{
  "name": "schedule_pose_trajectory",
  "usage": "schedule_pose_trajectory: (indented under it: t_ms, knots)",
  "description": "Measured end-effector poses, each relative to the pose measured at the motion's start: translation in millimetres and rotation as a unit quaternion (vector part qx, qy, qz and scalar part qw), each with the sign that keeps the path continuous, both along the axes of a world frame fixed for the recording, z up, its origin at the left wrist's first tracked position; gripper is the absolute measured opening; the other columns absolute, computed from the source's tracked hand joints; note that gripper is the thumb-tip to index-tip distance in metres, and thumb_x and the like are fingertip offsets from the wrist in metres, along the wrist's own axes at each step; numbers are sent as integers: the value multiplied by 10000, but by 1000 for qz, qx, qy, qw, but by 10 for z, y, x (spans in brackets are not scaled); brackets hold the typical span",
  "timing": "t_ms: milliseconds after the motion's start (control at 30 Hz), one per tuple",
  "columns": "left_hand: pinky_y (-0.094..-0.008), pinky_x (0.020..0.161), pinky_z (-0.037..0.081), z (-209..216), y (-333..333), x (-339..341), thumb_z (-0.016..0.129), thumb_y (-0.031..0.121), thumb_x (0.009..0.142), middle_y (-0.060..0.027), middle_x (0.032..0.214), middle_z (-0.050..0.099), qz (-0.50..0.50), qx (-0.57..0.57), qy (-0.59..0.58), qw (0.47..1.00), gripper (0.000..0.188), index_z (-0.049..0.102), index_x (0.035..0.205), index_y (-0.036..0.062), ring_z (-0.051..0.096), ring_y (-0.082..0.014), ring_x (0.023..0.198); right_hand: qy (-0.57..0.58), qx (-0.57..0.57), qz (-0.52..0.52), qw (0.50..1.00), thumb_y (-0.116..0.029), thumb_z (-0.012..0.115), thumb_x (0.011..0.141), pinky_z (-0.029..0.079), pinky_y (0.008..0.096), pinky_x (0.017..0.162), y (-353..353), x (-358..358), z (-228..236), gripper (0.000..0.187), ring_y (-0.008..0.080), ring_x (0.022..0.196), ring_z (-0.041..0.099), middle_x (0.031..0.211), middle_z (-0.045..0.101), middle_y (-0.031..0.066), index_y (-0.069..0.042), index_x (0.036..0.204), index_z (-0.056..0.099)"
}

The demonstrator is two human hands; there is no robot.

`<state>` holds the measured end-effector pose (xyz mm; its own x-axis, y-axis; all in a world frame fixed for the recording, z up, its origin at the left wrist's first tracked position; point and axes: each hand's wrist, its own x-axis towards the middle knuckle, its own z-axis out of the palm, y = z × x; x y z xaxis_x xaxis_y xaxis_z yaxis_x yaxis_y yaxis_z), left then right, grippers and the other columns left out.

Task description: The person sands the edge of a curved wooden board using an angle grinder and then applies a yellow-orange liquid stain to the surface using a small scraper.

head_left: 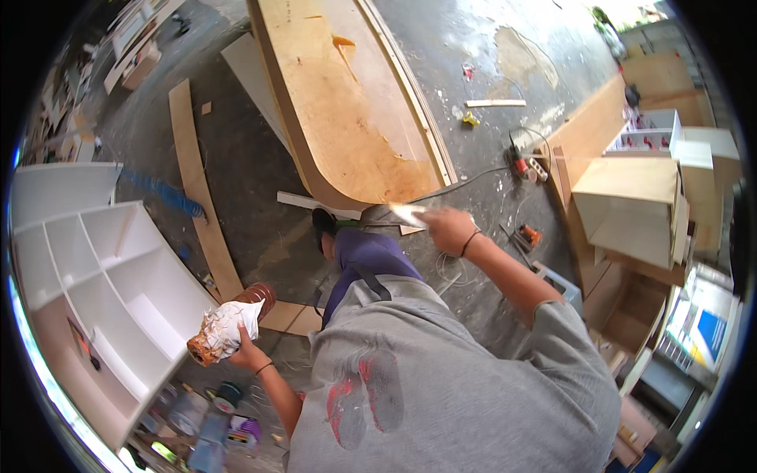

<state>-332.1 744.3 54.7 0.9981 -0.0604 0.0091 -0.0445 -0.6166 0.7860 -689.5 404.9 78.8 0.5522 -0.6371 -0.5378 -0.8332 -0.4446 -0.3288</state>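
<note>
Can: a rusty brown can (pixel 236 322), wrapped partly in a white stained rag (pixel 225 327), held tilted at the person's lower left, above the floor beside the white shelf unit.
Left hand: the left hand (pixel 246 349) grips the can from below, fingers clenched around it and the rag.
Scraper: a flat pale blade (pixel 408 214), held out ahead near the rounded end of the plywood panel.
Right hand: the right hand (pixel 448 230) is stretched forward, fingers closed on the scraper; a dark band sits on the wrist.
Shelf unit: a white shelf unit (pixel 102 276) lies at the left, its compartments facing up.
Paint tins: small tins and jars (pixel 213 418) stand on the floor just below the shelf unit.
Plywood panel: a long curved plywood panel (pixel 347 102) lies on the grey concrete floor (pixel 252 173) ahead.
Boxes: plywood cabinet boxes (pixel 631 205) stand at the right.
</note>
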Motion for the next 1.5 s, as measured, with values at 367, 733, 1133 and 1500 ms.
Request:
schedule_pose_trajectory:
  t_ms: [367,733,1133,1500]
  knots:
    - [-340,916,422,272,390,-1619,764,146,688,-170,1219,523,38,11,16,999,659,443,1212,-92,546,-239,1064,-601,464,-360,542,-320,511,865,426,610,853,-759,-617,661,585,368,1150,470,1300,425,142,-66,1335,274]
    - [-347,959,390,265,-114,-2745,742,94,701,-166,1233,512,137,-22,5,990,640,425,1232,-71,517,-252,1107,-620,678,-208,335,-688,429,762,275,693,913,-1346,-650,473,857,412,1264,301,1403,303,129,-143,1393,228]
    - [-334,952,395,363,-1193,-3710,770,111,679,-153,1232,488,309,41,-40,949,730,360,1257,-64,507,-232,1099,-401,778,-269,401,-684,453,744,306,724,855,-2081,-649,44,841,428,1242,323,1395,315,134,-175,1384,257]
    - [-343,921,421,-30,-1170,-4172,812,122,621,-152,1203,499,322,-61,58,943,755,388,1220,-55,511,-220,1083,-313,787,-287,448,-671,492,708,259,735,875,-2034,-234,-228,843,437,1252,294,1400,303,148,-182,1369,308]
